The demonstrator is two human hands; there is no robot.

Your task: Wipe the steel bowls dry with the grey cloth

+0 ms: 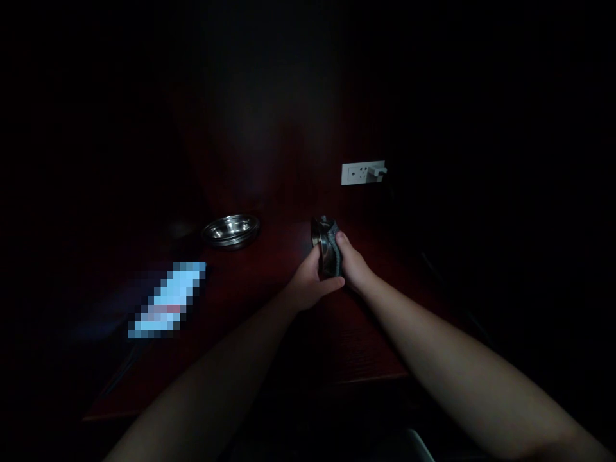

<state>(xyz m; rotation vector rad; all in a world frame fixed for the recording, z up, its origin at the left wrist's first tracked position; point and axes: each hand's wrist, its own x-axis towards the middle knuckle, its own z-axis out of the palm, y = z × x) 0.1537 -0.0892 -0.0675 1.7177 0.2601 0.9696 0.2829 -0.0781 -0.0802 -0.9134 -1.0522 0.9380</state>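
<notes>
Bowl (328,253) first: it stands tipped on edge over the table (356,353), round and thin-rimmed, its metal dark and glossy; from here I can't tell whether it touches the wood below. Nearest me, a pale, smooth, curved edge (419,443) pokes up out of the gloom beneath the tabletop, too dim to name. The table is deep red with a dull sheen, its front edge straight and faintly lit. On the left a flat, glowing screen (168,301) lies aslant, blurred into pale blue squares. Farther in, both bare hands meet around the bowl. The left hand (305,282) is clamped on its lower side, digits spread around the metal. The right hand (355,264) grips a cloth (333,232), grey-green, rough and bunched, pressed against the bowl's right side, thumb uppermost. Off to the left sit shallow steel dishes (231,232), nested, their round rims bright. Beyond, on the dark reddish wall (298,167), is a white rectangular socket plate (357,172) with a blocky plug (376,172) in it.
</notes>
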